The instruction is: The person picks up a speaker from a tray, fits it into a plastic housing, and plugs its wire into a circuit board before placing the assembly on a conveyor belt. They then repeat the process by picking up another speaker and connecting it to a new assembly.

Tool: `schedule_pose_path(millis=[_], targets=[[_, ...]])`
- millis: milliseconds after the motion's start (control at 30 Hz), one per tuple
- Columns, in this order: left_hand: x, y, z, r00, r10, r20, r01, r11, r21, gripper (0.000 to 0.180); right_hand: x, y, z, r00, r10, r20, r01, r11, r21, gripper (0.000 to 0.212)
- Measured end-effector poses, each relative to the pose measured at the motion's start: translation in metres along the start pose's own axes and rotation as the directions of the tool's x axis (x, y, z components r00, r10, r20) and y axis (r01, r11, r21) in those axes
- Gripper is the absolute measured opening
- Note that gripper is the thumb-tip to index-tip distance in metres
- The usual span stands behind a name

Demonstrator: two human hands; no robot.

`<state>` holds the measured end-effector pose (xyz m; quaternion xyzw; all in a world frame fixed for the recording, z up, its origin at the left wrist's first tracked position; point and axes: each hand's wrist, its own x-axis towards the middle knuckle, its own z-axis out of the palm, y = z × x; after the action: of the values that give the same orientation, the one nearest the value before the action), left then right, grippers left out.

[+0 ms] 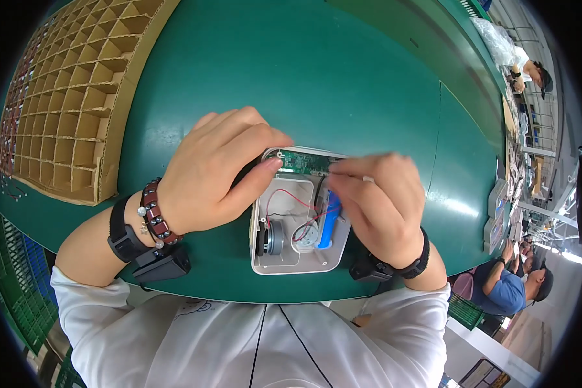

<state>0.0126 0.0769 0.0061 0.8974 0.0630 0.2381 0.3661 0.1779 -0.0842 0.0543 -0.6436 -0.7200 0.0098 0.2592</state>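
Observation:
A white plastic housing [297, 268] lies with its inside facing up near the table's front edge. Along its far side runs a green circuit board [301, 161]. Inside are a round dark speaker [275, 238], a blue cylindrical battery [328, 226] and thin red wires [286, 191]. My left hand [216, 171] grips the housing's far left corner, its thumb at the end of the board. Over the board's right end, my right hand [388, 200] is closed in a pinch. What lies between those fingertips is too small and blurred to make out.
A cardboard box with a grid of dividers [124, 97] stands at the far left of the green table [239, 58]. Black devices [165, 264] sit below both wrists. Other people work at the right, one in a blue shirt [507, 291]. Green crates [16, 271] stand at lower left.

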Motion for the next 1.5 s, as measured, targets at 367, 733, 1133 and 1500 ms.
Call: schedule_pose_path(millis=[367, 733, 1133, 1500], targets=[[-0.003, -0.002, 0.000, 1.000, 0.024, -0.008, -0.024, 1.000, -0.017, 0.024, 0.010, 0.002, 0.003, 0.961, 0.201, 0.187, -0.199, 0.979, -0.032, 0.019], [-0.002, -0.001, 0.001, 0.999, 0.028, -0.017, -0.028, 0.999, -0.018, 0.025, 0.014, 0.002, 0.003, 0.971, 0.163, 0.175, -0.150, 0.985, -0.083, 0.021], [-0.005, -0.001, 0.005, 1.000, 0.006, -0.026, -0.007, 0.999, -0.037, 0.026, 0.016, 0.005, 0.002, 0.916, 0.263, 0.305, -0.296, 0.953, 0.068, 0.015], [-0.007, -0.002, 0.003, 1.000, 0.005, 0.000, -0.005, 1.000, -0.030, 0.029, 0.024, -0.004, 0.000, 0.922, 0.231, 0.310, -0.207, 0.972, -0.109, 0.014]])
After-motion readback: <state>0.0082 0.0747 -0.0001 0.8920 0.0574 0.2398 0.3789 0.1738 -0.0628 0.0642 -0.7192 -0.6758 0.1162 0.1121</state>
